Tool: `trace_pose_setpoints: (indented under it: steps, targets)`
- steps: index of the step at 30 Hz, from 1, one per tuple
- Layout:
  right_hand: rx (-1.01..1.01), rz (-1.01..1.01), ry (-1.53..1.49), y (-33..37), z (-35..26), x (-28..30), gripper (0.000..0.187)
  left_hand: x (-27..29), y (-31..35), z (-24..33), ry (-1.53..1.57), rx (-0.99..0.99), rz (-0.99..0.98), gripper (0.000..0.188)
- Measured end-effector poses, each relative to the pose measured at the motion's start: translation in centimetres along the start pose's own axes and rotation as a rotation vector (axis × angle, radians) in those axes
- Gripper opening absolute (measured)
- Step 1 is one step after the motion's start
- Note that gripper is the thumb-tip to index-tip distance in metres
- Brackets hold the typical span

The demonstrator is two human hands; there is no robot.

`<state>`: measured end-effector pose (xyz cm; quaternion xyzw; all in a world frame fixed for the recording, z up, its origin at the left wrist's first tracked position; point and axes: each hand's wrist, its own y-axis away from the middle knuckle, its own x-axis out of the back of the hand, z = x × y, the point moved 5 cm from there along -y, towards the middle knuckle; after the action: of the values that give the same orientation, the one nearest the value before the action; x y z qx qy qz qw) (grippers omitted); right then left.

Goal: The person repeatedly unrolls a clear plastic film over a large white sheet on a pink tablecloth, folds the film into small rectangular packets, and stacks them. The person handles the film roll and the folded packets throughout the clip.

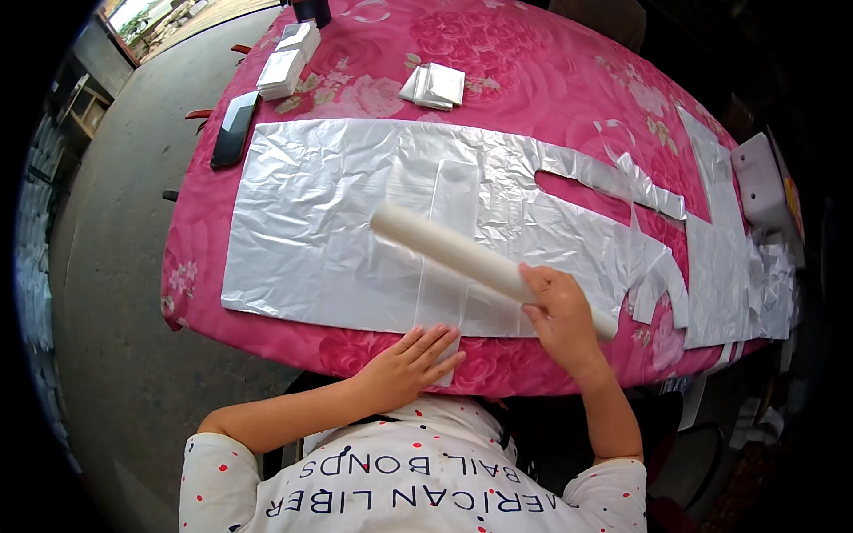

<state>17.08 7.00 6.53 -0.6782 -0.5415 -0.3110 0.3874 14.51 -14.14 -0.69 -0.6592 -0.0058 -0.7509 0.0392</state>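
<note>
A long, pale cylindrical rod (449, 253) is gripped near its right end by my right hand (562, 315). It slants over a thin white plastic sheet (306, 213) with long cut-out straps on its right side, perhaps a disposable apron. The rod is slightly blurred; whether it touches the sheet I cannot tell. Beneath the rod, a narrow translucent plastic strip (442, 293) runs across the sheet and down to the table's near edge. My left hand (410, 362) rests flat with fingers stretched out on the strip's near end.
Pink floral cloth covers the table (524, 53). Folded white packets (435, 86) lie at the back, with stacked packets (283, 73) at far left. A black phone (235, 131) sits on the left edge. More plastic sheets (715, 266) and a pale box (762, 182) are at right.
</note>
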Motion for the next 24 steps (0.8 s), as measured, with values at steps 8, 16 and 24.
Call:
trace_pose_setpoints:
  steps: [8, 16, 24]
  targets:
    - [0.334, 0.049, 0.138, -3.8, -2.1, -4.7, 0.054, -0.2, 0.0, 0.8, 0.018, 0.039, 0.018, 0.051]
    - [0.229, 0.194, 0.259, -13.0, 3.1, -3.6, 0.051, 2.1, 0.2, -0.7, 0.028, -0.187, -0.042, 0.051]
    - [0.41, -0.142, -0.147, -5.5, -2.3, -6.3, 0.044, 2.5, 1.9, -2.1, 0.24, -0.351, 0.03, 0.043]
